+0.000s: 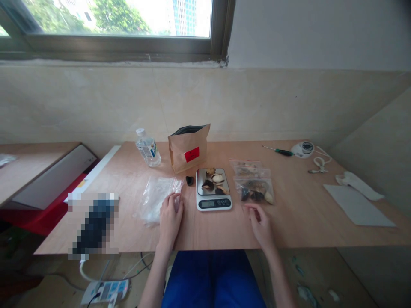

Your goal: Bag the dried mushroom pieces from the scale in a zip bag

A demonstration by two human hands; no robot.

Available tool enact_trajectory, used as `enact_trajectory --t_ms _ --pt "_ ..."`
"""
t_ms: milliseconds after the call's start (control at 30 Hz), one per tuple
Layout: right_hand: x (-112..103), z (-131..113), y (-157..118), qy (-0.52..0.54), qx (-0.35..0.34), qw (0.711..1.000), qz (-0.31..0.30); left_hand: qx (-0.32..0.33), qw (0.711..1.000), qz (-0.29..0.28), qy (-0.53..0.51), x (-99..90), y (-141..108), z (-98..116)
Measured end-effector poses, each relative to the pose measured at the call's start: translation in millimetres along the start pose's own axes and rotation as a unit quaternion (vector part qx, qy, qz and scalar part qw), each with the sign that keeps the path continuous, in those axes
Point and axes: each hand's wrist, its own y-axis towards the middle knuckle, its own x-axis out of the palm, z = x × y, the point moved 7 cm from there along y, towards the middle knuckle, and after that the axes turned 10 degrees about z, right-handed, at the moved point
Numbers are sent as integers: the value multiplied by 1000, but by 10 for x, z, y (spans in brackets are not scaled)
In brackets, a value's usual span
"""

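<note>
Hands: both down on the table, well apart, and I can't see a firm clamp on anything from here.

Left hand (170,218): sits at the near edge of a crumpled clear plastic bag (157,201), which looks empty. Its fingers (176,201) are on or right at the bag's edge, but can't tell if they're actually pinching it.

Right hand (260,226): fingers curled in, tips (248,208) just short of a zip-top bag of dried pieces (255,191), maybe touching. Hard to say.

Between the hands: a digital kitchen scale (213,190), long axis pointing away from the person, with dried slices (216,179) on its steel top. Neither hand looks clearly nearer, they're about even on either side.

Ahead of the right hand: a flatter second zip-top bag (247,169), just past the filled one.

Ahead of the left hand: a small black lump (189,180), a kraft paper pouch with a red label (189,149) and a water bottle (147,148).

Far right: a green-handled screwdriver (278,151) and a grey sheet (358,205), all on the plywood table (298,220).
</note>
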Motion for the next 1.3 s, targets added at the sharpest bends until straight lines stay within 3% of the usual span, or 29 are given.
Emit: enact_trajectory --t_ms 267,400,500,600,733,867,967,1033,1133,1233,1300 --pt "159 -199 -15 -12 -31 998 -59 -79 994 30 -66 -75 24 -110" --pt "305 -337 36 -50 -62 995 -61 -106 993 44 -38 -135 34 -152" --pt "395 -445 129 -116 -93 988 -36 -86 996 23 15 -164 28 -142" --pt "509 -543 223 -170 -126 976 -49 -82 997 5 14 -191 1 -128" --pt "604 -600 315 -194 -146 968 -67 -112 994 -14 -7 -227 -31 -125" --pt "548 -626 306 -179 -151 971 -38 -155 987 -32 -17 -272 -42 -143" --pt "447 -660 156 -137 -126 982 -9 -181 983 1 -28 -388 -66 -121" --pt "465 -724 -38 -84 -102 991 -33 -198 978 40 -43 -491 -115 -68" --pt "676 -920 -419 -1 -68 990 -127 -195 974 72 -91 -590 -226 111" --pt "991 -1157 -760 77 -28 971 -224 -176 971 44 -155 -574 -352 328" --pt "1155 -1270 -878 125 5 961 -247 -162 969 28 -186 -554 -414 436"
